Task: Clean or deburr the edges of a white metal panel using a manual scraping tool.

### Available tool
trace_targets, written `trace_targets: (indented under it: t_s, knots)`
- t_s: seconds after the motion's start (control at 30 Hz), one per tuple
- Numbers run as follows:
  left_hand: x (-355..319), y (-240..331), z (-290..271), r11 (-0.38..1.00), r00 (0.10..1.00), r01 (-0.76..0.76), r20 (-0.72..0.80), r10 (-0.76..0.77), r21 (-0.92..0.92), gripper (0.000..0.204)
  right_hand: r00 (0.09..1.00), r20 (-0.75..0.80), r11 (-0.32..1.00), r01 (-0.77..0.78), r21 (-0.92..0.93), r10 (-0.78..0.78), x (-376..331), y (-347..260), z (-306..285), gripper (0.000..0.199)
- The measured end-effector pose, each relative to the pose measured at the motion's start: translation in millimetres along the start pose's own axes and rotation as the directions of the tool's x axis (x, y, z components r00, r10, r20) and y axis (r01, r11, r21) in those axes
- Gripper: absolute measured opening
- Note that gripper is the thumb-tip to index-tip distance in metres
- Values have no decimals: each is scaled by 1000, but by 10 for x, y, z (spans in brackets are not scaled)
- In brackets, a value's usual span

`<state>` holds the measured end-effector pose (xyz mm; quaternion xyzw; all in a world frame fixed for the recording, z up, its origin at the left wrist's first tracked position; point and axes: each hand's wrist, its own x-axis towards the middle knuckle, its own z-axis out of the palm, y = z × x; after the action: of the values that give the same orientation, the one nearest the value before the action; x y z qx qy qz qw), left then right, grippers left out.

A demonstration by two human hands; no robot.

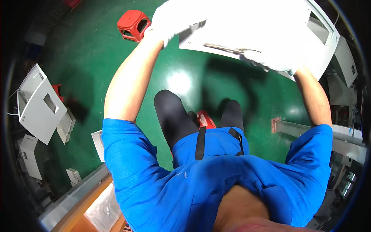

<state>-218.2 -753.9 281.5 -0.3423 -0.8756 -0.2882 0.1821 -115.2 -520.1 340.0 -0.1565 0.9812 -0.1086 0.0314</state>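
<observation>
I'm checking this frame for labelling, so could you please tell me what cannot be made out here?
- Head view: the white panel is overexposed and cut by the top edge.
- Left hand and right hand: white gloves blend into the panel; finger grip unclear.
- Red stool: mostly hidden behind the legs.

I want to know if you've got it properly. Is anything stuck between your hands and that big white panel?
Nothing visible is. The left hand in its white glove grips the white panel at its left edge, and the right hand holds its lower edge. Only the gloves lie between skin and panel.
</observation>
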Motion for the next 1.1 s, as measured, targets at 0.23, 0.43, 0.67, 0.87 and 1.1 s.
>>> trace_targets:
  t_s: [0.23, 0.43, 0.67, 0.87, 1.1]
  knots:
    - [130, 272, -92, 991, 973, 136, 185, -136, 12, 35, 997, -44, 997, 60, -50, -62, -53, 16, -139, 39]
    - [217, 290, -32, 999, 999, 10, 37, -9, -47, 32, 988, -104, 990, 105, -92, -114, 6, 133, -225, 40]
    - [467, 391, 44, 982, 975, 101, 179, -129, 160, 27, 973, -152, 980, 156, -124, -174, 89, 284, -267, 41]
    - [597, 456, 51, 991, 987, 91, 125, -103, 95, 26, 960, -190, 972, 177, -155, -205, 171, 364, -282, 41]
    - [828, 470, 164, 972, 972, 162, 139, -187, 173, 30, 942, -213, 954, 215, -207, -259, 242, 515, -356, 42]
